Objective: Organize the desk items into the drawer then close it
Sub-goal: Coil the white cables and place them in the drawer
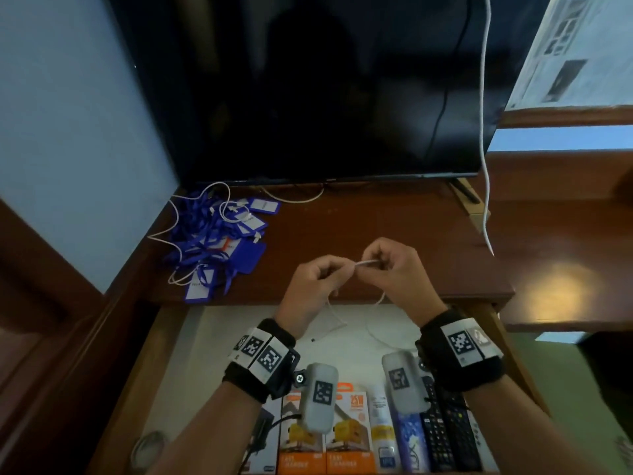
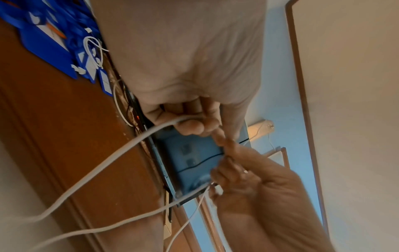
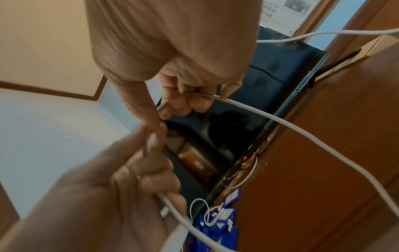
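Count of items, bench and drawer

Two hands (image 1: 317, 282) (image 1: 394, 269), one white cable (image 1: 368, 262) between them. One drawer (image 1: 154, 365), open, holding two orange charger boxes (image 1: 301, 450) (image 1: 349, 440), one dark box (image 1: 265, 437) at their left, one white tube (image 1: 383, 437), one blue packet (image 1: 411, 440), two black remotes (image 1: 436, 440) (image 1: 460, 437). One pile of blue tags (image 1: 222, 241) on the bench (image 1: 376, 221), too tangled to count. One dark screen (image 1: 308, 97).
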`<action>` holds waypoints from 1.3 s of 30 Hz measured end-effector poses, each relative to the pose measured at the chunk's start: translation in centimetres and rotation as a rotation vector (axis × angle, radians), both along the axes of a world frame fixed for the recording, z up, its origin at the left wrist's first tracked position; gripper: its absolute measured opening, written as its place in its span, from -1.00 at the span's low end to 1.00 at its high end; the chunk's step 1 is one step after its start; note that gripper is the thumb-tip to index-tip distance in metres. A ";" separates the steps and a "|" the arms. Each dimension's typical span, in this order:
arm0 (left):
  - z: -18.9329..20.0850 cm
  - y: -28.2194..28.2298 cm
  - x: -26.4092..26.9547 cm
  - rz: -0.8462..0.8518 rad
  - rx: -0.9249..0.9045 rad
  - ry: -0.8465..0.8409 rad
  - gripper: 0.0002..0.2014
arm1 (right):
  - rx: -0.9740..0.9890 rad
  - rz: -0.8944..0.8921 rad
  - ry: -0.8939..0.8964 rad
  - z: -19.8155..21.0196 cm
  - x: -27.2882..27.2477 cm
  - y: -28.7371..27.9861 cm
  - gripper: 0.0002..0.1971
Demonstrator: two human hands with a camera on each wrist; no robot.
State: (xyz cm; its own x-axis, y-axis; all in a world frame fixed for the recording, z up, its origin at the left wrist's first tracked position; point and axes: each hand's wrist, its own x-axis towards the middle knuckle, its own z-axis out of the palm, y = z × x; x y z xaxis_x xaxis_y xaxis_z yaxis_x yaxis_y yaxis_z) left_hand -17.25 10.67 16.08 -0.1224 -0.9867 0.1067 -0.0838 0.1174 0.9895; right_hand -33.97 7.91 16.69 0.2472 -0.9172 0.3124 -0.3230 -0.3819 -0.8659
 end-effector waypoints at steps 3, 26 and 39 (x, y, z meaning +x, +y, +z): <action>-1.0 0.2 1.2 -0.026 0.056 -0.017 -0.87 | 0.006 -0.065 -0.103 1.4 -0.4 0.1 -0.84; 1.2 -2.5 7.1 0.249 0.119 -0.170 -0.75 | 0.206 -0.325 -0.208 1.3 -7.2 -5.2 -0.84; 1.7 -2.6 4.7 0.226 0.076 -0.081 -0.76 | 0.305 -0.296 -0.117 -0.2 -8.1 -5.7 -0.79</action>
State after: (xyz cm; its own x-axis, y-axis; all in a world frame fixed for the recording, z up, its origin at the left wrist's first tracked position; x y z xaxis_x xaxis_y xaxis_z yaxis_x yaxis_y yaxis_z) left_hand -12.52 8.05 17.73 0.0971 -0.9948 0.0299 -0.1790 0.0120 0.9838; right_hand -42.10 2.22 16.49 -0.0608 -0.9978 0.0267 -0.2731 -0.0091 -0.9619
